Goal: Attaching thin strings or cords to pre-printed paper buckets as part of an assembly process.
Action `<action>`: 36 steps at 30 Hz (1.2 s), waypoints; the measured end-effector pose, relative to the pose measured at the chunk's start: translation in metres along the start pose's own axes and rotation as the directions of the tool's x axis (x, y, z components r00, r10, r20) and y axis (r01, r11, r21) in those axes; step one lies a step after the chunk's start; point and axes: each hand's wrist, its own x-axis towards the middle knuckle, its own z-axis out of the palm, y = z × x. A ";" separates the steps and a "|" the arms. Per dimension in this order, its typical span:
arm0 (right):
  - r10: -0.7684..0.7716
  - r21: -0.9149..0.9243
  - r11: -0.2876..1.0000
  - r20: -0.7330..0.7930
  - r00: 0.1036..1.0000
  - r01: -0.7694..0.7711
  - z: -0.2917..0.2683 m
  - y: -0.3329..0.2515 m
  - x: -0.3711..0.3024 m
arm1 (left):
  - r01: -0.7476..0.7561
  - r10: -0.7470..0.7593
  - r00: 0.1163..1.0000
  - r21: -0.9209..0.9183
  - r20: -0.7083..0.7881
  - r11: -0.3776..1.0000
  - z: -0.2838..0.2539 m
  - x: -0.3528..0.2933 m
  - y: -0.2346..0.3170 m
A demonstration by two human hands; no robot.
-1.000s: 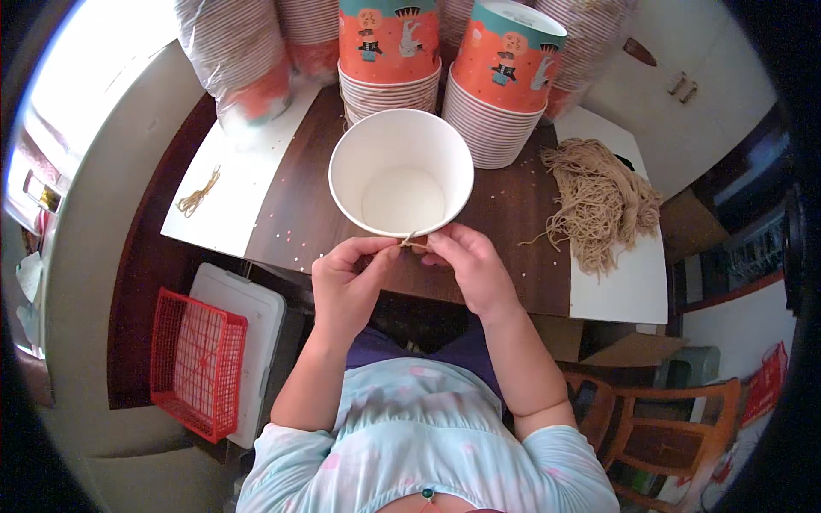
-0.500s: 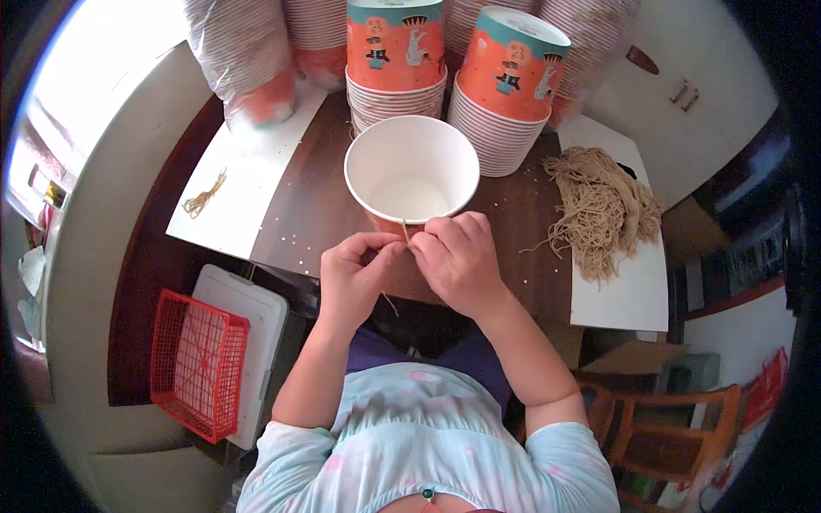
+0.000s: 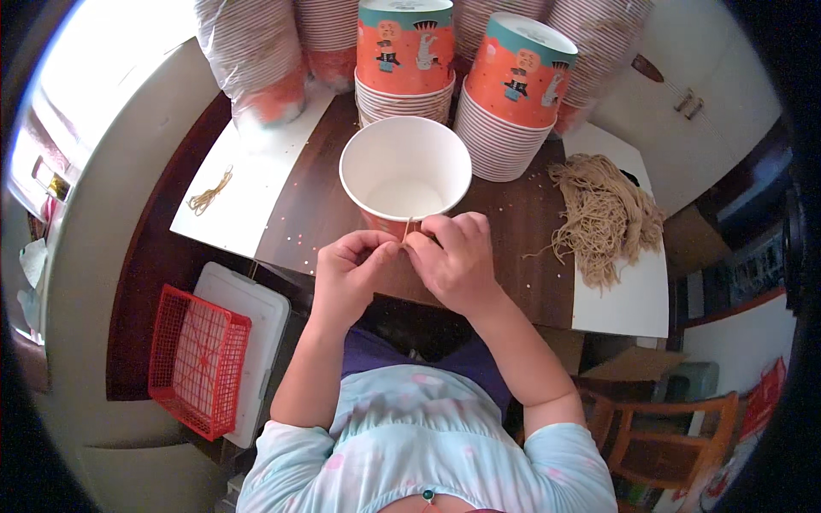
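A large open paper bucket (image 3: pixel 405 162), white inside with an orange outer wall, stands upright at the near middle of the table. Just in front of its rim, my left hand (image 3: pixel 346 272) pinches a thin tan string (image 3: pixel 408 227) between thumb and forefinger. Close beside it, my right hand (image 3: pixel 453 263) is also closed on the string, its fingers almost meeting the left ones. A short length of string rises against the bucket's front wall. My fingertips hide how the string is looped or knotted.
Behind the bucket stand two stacks of upside-down orange and teal buckets (image 3: pixel 402 47), with plastic-wrapped stacks (image 3: pixel 256 64) beyond. A heap of tan strings (image 3: pixel 605 214) lies on the right; a small bundle (image 3: pixel 209 195) lies left. A red basket (image 3: pixel 198 359) is at the lower left.
The bucket and both hands have shifted slightly left relative to the stacks. A loose string end that hung below my hands no longer shows. Both hands keep their pinch.
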 end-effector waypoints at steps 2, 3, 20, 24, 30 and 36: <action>-0.059 0.047 0.997 -0.034 0.998 0.061 0.003 0.001 -0.001 | 0.023 -0.023 1.000 0.034 0.005 0.999 -0.002 0.002 0.000; -0.047 0.062 0.997 -0.043 0.998 0.050 -0.003 0.002 0.002 | -0.005 0.005 1.000 0.042 -0.007 0.999 -0.003 0.003 -0.003; -0.018 0.143 0.989 -0.138 0.990 0.038 -0.012 -0.003 -0.009 | -0.271 0.135 0.892 0.272 0.432 0.923 0.004 -0.044 0.064; 0.032 0.269 0.963 -0.156 0.987 0.011 -0.032 0.003 -0.008 | -0.205 0.043 0.841 0.246 0.539 0.947 0.000 -0.042 0.084; -0.133 0.390 0.917 0.091 0.987 0.088 -0.057 0.019 -0.003 | -0.080 0.011 0.889 0.132 0.457 0.988 -0.006 -0.025 0.073; -0.178 0.177 0.969 0.000 0.984 0.175 -0.071 0.023 0.009 | -0.267 0.262 0.805 -0.069 0.533 0.961 0.010 -0.028 0.057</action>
